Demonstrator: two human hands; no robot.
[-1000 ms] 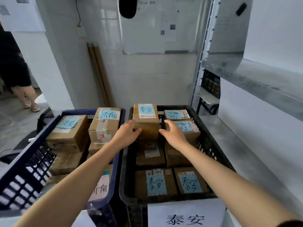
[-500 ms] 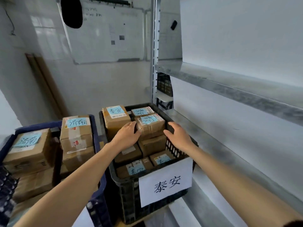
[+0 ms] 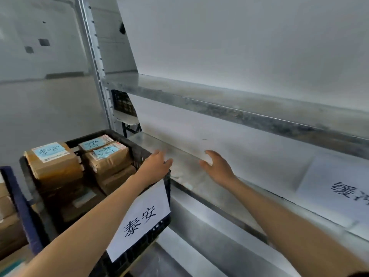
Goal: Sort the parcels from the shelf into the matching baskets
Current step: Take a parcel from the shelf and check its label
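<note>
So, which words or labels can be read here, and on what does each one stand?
"泰安": sign on the black basket.
"泰安": blue labels on three parcels in that basket.
"缓", then a character cut off by the frame edge: sheet on the shelf.
Small print on the parcels' white stickers: too small to read.

Pale grey wall (image 3: 50,108), whiteboard (image 3: 50,27) mounted upper left, soft even light

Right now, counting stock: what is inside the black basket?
Brown parcels with blue labels, stacked in layers in the basket. The lower ones sit in shadow, and the left arm covers the near part.
</note>
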